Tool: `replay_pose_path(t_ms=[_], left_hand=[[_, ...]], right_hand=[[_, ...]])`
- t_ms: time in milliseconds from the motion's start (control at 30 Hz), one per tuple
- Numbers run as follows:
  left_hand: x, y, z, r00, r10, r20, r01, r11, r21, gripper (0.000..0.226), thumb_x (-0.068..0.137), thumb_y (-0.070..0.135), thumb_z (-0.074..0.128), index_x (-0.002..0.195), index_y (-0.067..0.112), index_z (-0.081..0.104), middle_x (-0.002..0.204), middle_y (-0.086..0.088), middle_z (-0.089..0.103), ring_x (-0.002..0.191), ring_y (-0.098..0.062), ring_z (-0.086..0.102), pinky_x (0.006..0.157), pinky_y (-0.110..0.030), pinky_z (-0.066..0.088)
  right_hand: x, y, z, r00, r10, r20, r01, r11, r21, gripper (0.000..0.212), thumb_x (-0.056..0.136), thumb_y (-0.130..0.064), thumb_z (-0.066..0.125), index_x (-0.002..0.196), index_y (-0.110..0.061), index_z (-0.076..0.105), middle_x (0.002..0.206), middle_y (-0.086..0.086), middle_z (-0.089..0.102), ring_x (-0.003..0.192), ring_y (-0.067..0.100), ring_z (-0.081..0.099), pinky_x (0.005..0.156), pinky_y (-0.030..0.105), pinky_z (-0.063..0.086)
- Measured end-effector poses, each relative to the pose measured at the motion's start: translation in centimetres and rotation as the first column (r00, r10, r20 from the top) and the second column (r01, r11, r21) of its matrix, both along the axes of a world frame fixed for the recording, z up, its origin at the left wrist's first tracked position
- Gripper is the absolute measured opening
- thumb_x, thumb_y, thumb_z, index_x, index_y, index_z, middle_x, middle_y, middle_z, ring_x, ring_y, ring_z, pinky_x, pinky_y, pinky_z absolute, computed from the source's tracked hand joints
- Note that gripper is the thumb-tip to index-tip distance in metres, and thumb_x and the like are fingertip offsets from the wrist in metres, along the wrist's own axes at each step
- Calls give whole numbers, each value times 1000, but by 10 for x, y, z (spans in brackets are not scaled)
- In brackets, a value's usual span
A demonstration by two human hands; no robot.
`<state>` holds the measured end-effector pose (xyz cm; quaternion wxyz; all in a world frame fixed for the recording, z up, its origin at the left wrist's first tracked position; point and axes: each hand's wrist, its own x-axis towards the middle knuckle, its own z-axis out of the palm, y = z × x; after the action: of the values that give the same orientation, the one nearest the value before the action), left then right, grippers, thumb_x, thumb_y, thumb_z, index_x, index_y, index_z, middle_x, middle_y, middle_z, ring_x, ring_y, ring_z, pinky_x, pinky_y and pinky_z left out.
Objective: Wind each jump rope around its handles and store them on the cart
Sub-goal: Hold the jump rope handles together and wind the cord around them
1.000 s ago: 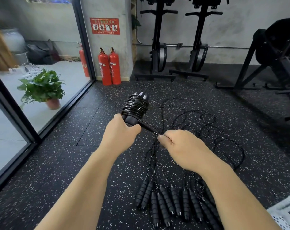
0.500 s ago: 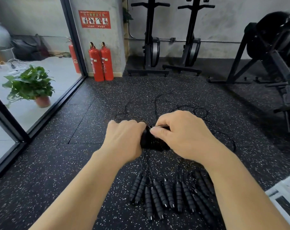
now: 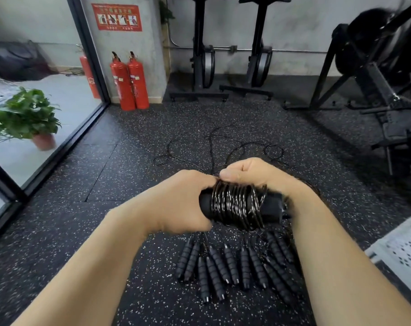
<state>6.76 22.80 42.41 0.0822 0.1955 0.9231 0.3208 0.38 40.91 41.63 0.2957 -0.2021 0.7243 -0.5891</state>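
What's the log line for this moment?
left hand: grips wound jump rope | right hand: pinches its cord | other handles: on floor

Holds the wound jump rope (image 3: 239,205) crosswise before the body, left hand (image 3: 183,203) round its left end, right hand (image 3: 254,172) on top of the coils toward the far side. Looks down on a row of loose handles (image 3: 223,267) on the floor (image 3: 105,208), directly below the hands, their cords (image 3: 223,147) trailing away beyond the hands. Faces two upright machines (image 3: 202,48) at the back wall, two fire extinguishers (image 3: 129,83) left of those, before a pillar (image 3: 148,43). Has a potted plant (image 3: 25,114) far left behind glass (image 3: 65,95), a rack (image 3: 376,78) far right, the cart (image 3: 402,252) at the lower right edge.
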Motion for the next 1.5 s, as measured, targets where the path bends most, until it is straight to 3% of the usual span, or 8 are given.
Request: replay_pose_path(t_ms=[167,267,367,533,633,800,1233,1500], left_hand=[[1,-5,1,992,93,90,-112,966,232,30,65,-1,73,89,10,59,66,1,56,53,-10,47,49,-24,37],[1,-11,-2,976,131,173,-189,905,381,68,69,-7,70,120,34,49,74,-7,62,56,-10,49,51,-25,39],[2,-13,-3,986,32,166,-115,849,516,73,70,-8,66,126,36,52,80,-15,65,69,-16,57,60,-29,46],[0,-14,-3,953,1,302,-247,578,778,29,64,-5,57,91,5,63,81,-21,68,66,-23,63,54,-29,51],[-3,-20,-3,897,-68,437,-377,401,835,33,65,-1,54,98,-3,61,84,-22,65,64,-24,61,55,-32,52],[-6,-27,4,800,-253,544,-515,178,839,55,58,6,55,112,-2,60,83,-15,63,61,-21,58,54,-30,53],[-9,-33,7,744,-285,604,-611,75,788,45,67,6,53,111,1,63,82,-13,62,60,-19,57,53,-27,53],[-10,-23,6,761,-84,643,-620,197,760,39,68,8,59,105,-1,61,84,-14,67,64,-22,65,54,-31,56]], right_hand=[[6,-8,-5,941,-283,184,318,926,-203,28,100,-4,36,84,-12,58,68,9,65,36,1,54,49,12,47],[7,-9,-9,959,-190,212,221,966,-132,22,94,-22,57,115,-16,58,112,26,65,86,13,68,77,28,54],[2,-18,-17,983,18,183,-11,999,-40,27,94,-32,57,76,-11,56,59,6,52,48,5,47,46,21,28],[4,-31,-18,967,-53,249,64,997,-36,64,101,-37,31,44,-20,55,53,2,43,39,10,31,42,22,16],[6,-31,-17,971,-210,112,200,975,100,67,99,-54,33,57,-15,68,57,9,57,44,19,51,41,23,27],[14,-25,-9,866,-394,-308,368,919,-141,15,96,-15,52,104,-21,63,83,5,68,66,15,64,54,28,43],[25,-28,-1,837,-290,-465,257,957,-135,12,99,-16,50,94,-16,61,81,3,72,74,17,70,60,30,53],[39,-39,3,235,-211,-949,462,883,-81,18,97,-30,48,91,-18,60,61,-10,56,50,15,55,46,37,47]])
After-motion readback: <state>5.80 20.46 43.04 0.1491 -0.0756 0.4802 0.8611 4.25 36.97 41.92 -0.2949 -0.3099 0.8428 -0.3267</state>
